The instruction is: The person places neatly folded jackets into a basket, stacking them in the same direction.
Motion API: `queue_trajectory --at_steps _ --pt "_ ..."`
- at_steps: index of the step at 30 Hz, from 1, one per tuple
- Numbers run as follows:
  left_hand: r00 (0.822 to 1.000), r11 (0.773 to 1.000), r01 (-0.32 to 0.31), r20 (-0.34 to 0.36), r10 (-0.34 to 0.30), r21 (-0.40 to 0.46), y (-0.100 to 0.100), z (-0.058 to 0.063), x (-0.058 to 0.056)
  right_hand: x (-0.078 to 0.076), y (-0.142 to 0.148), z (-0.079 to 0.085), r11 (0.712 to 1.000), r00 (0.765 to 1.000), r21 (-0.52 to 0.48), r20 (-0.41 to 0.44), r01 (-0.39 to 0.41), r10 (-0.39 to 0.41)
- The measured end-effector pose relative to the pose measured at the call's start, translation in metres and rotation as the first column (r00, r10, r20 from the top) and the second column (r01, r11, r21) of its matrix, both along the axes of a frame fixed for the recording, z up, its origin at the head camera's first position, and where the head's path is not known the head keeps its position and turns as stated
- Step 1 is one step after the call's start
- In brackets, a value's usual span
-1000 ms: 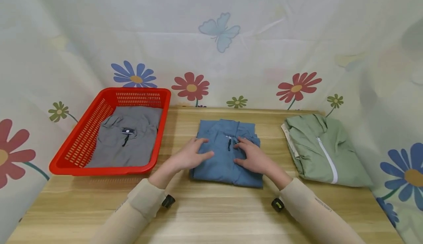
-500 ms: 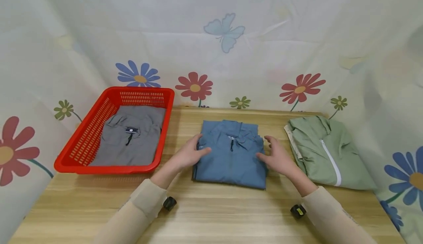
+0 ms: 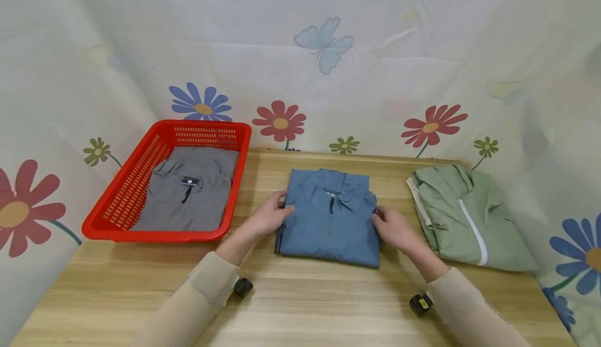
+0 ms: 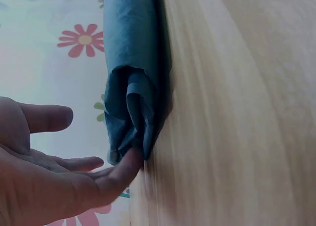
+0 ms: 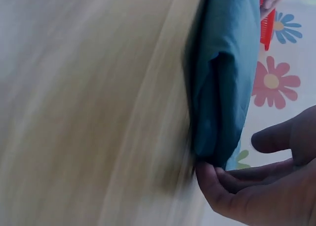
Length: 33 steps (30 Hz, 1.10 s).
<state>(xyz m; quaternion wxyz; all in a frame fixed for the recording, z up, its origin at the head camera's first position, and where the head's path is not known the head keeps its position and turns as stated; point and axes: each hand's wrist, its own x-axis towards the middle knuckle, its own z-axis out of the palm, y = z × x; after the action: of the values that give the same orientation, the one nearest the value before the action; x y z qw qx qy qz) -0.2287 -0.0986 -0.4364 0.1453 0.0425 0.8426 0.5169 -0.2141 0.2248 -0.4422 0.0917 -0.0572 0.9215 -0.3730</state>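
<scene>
A folded blue garment [image 3: 331,232] with a collar and a short dark zip pull lies flat on the wooden table. At its left side is my left hand [image 3: 267,216], fingers extended against the edge. In the left wrist view a fingertip touches the lower fold of the garment [image 4: 131,38], and the thumb stands apart from it. My right hand [image 3: 395,228] is at the opposite side. The right wrist view has its fingertips touching the lower edge of the garment [image 5: 232,77], with the thumb away from the cloth.
To the left stands a red plastic basket [image 3: 228,201] holding a folded grey garment [image 3: 183,206] with a dark zip pull. A folded green garment [image 3: 451,216] with a white zip lies on the right. Behind the table [image 3: 300,305] hangs a flowered sheet [image 3: 371,86].
Both hands were on or over the blue garment a second ago. My right hand moved off its top to the right side, then in against the edge; the left drew out to the left edge.
</scene>
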Motion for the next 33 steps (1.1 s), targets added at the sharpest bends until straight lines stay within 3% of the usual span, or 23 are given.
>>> queue_trajectory --at_steps 5,11,23,33 --pt "1.0 1.0 0.012 0.005 -0.012 0.012 0.001 -0.004 -0.004 -0.002 -0.002 0.002 0.988 0.993 -0.139 0.106 0.059 -0.045" --pt "0.999 1.0 -0.015 0.041 0.014 0.027 0.002 -0.007 -0.007 -0.003 -0.004 0.0 0.95 0.978 -0.285 0.196 0.13 -0.075" --pt "0.991 0.986 -0.085 0.114 0.069 0.143 0.004 -0.01 -0.017 -0.01 -0.004 0.001 0.891 0.964 -0.408 0.242 0.201 -0.106" --pt "0.984 0.959 -0.114 0.16 0.074 0.259 0.004 -0.017 -0.023 -0.016 0.0 -0.011 0.845 0.962 -0.486 0.251 0.223 -0.11"
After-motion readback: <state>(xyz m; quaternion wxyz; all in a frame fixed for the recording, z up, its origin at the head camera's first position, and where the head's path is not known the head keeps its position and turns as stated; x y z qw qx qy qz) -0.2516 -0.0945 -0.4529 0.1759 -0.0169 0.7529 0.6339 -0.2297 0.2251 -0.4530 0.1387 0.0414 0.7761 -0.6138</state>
